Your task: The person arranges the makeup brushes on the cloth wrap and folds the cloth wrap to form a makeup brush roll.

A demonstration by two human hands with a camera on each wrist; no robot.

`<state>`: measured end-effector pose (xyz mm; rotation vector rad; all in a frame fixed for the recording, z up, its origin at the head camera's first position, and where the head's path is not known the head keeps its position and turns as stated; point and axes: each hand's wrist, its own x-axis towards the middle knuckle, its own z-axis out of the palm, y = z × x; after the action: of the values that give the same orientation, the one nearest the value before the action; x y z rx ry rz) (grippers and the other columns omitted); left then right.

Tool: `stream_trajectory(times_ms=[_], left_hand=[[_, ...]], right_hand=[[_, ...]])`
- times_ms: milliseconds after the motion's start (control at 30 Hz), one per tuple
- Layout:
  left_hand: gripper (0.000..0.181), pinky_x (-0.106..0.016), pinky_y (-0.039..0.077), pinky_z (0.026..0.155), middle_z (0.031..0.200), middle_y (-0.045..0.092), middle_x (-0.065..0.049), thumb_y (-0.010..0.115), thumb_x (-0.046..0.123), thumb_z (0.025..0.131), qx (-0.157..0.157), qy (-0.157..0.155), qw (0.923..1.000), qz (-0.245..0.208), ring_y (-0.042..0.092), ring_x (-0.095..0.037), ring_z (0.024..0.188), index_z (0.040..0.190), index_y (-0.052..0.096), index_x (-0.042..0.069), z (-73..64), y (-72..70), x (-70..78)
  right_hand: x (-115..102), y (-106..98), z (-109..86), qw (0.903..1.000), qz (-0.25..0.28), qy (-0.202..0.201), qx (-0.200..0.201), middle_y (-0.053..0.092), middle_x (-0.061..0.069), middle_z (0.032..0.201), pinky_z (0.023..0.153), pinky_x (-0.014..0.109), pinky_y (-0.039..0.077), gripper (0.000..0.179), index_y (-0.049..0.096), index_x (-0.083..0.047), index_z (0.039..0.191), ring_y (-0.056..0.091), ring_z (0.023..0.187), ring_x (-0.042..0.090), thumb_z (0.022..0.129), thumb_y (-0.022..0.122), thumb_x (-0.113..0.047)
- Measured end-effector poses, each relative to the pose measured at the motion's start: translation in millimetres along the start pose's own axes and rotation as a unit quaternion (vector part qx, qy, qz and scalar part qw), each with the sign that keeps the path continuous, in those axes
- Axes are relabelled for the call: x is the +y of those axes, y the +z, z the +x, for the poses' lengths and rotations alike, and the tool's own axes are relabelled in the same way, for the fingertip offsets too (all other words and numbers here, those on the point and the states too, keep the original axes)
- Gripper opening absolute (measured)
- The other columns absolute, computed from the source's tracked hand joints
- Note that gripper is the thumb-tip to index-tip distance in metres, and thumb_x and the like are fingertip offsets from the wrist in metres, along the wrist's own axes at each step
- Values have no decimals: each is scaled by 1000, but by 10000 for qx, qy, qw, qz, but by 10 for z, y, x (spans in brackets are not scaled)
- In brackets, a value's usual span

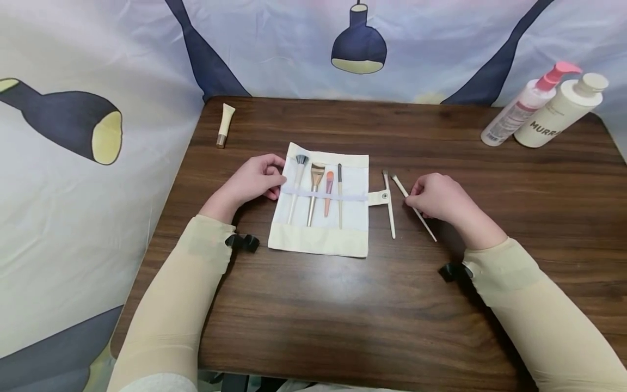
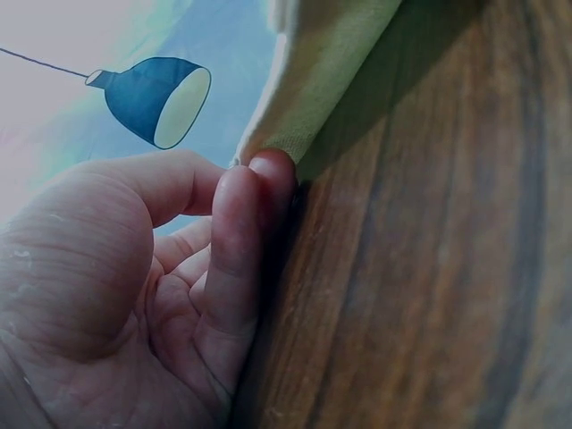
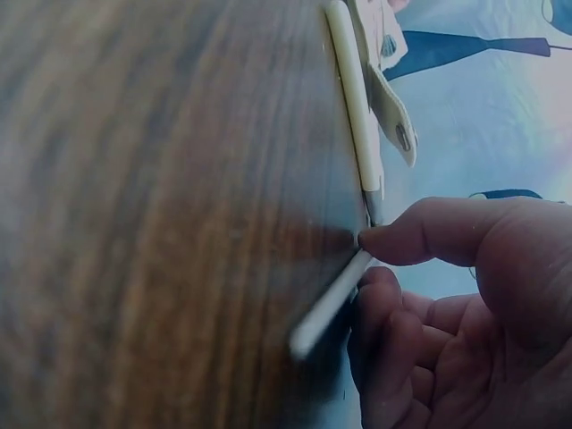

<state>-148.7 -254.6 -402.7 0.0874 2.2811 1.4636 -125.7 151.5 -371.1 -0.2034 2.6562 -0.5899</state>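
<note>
A cream fabric brush roll (image 1: 318,240) lies unfolded on the table. My left hand (image 1: 254,178) pinches its left edge between thumb and finger; that edge lifts slightly in the left wrist view. Several makeup brushes sit under its elastic band, among them a pink one (image 1: 327,204) and a wide flat one (image 1: 316,177). Just right of the roll, a loose white-handled makeup brush (image 1: 391,220) lies by the snap strap (image 1: 376,198). Further right, my right hand (image 1: 441,200) pinches another slim makeup brush (image 1: 429,231), tilted with its bristles away from me.
A small cream tube (image 1: 225,124) lies at the table's back left. At the back right stand a pink-topped pump bottle (image 1: 518,111) and a white capped bottle (image 1: 553,117). A printed cloth (image 1: 289,49) hangs behind the dark wooden table (image 1: 313,326).
</note>
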Motion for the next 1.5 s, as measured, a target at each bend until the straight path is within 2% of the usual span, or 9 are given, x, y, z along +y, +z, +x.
stream_trajectory(times_ms=[133,267,467,600,733,833,1033,1300,1500], left_hand=[[34,-29,61,58,74,63,-8,63,6,99,54,55,10000,-10,64,-16,58,131,55,1,-3,10,-7],[34,-29,61,59,74,63,-8,63,7,99,10,-15,10000,5,64,-16,59,132,54,1,-4,12,-21],[34,-29,61,59,75,63,-9,63,7,99,52,36,10000,18,64,-16,60,131,55,2,2,14,-42],[34,-29,61,60,75,64,-9,63,8,99,9,-38,10000,40,65,-16,60,132,55,2,-5,19,-49],[34,-29,61,59,76,63,-9,64,8,99,33,-13,10000,53,64,-17,60,132,55,2,-2,24,-40],[34,-29,61,59,75,63,-9,64,9,99,42,10,9999,96,64,-16,60,132,55,3,3,20,-28],[33,-29,61,59,75,63,-9,63,8,100,50,14,9999,99,64,-16,59,132,55,2,-6,6,-5],[33,-29,61,60,75,63,-10,61,9,101,21,-19,10000,77,64,-17,60,133,54,2,5,8,-16],[33,-29,61,60,75,63,-9,61,9,101,28,-12,10000,61,64,-16,60,133,54,2,15,7,-32]], right_hand=[[-7,16,5,9993,-356,-29,121,65,4,71,61,34,44,21,68,-7,88,61,65,21,87,66,-27],[-16,28,-3,9980,-628,-95,62,68,7,78,63,36,46,23,71,-7,89,60,72,26,86,66,-29],[-56,7,-17,9963,-845,-145,102,66,7,76,62,39,46,17,71,-9,87,60,71,28,84,66,-25],[-67,9,-15,9954,-944,-134,-81,64,6,73,60,37,45,17,70,-10,82,58,69,26,86,66,-26],[-62,13,-13,9937,-1084,-127,-270,58,5,67,56,35,41,23,62,-12,73,55,64,25,88,60,-29],[-45,8,-7,9932,-1082,-137,-412,57,5,69,57,34,39,24,59,-10,77,54,64,24,91,54,-29],[5,-30,-7,9967,-629,-320,-405,57,7,76,62,34,39,22,58,-6,91,54,69,24,93,49,-26],[67,-72,-63,9961,206,-376,-768,57,5,62,57,33,47,20,51,-1,106,59,54,19,97,47,-18],[95,-68,-85,9889,1211,-463,-733,62,8,75,52,32,52,18,44,2,110,57,54,19,95,47,-8]])
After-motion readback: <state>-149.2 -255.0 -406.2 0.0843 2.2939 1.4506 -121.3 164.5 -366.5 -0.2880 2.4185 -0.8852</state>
